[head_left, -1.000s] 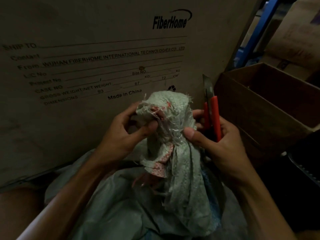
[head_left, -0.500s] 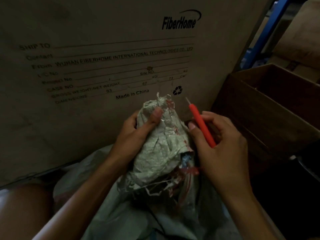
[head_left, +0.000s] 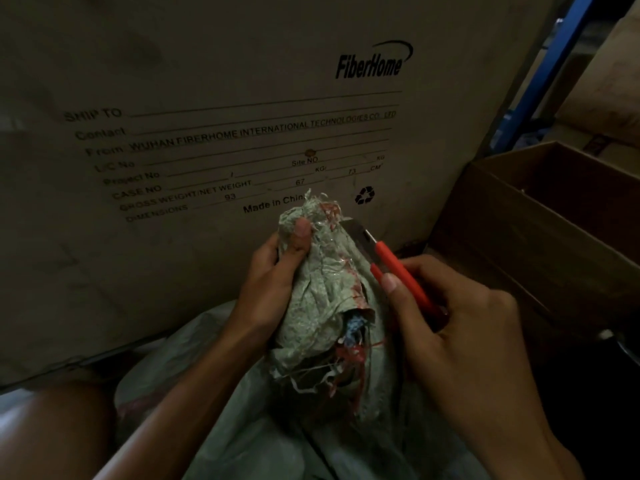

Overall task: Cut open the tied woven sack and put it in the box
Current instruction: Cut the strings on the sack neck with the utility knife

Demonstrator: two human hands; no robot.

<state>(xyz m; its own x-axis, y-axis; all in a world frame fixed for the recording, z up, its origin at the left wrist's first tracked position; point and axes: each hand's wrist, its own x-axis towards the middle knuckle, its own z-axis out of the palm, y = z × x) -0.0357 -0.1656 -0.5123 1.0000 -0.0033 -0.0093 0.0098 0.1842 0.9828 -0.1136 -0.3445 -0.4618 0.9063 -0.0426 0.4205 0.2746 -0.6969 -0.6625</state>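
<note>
**Knife blade laid against the gathered neck of the sack**

A tall cardboard carton (head_left: 207, 81) fills the background. Its flat, matte face is printed in black with "FiberHome", shipping lines and the figures 93, 67 and 73. To its right stands an open brown cardboard box (head_left: 540, 199), rectangular, with raw rims. A blue metal post (head_left: 540, 77) rises behind it.

The pale green woven sack (head_left: 322, 289) lies in front of the carton, between the person's 2 arms and outside the box. Its lower part spreads in soft folds. Its neck is gathered into a crumpled upright bundle, with frayed plastic strands at the top and loose red and white threads hanging lower down. Something blue and fibrous shows in a gap at the bundle's side.

The left hand (head_left: 270, 282) has its grip closed round the neck, thumb pressed flat on the front near the top. The right hand (head_left: 460, 327) has its grip closed on a slim red utility knife (head_left: 398, 268), fingers curled over the handle. The grey metal blade (head_left: 360, 237) is extended and touches the right side of the neck, just under the frayed top.
</note>
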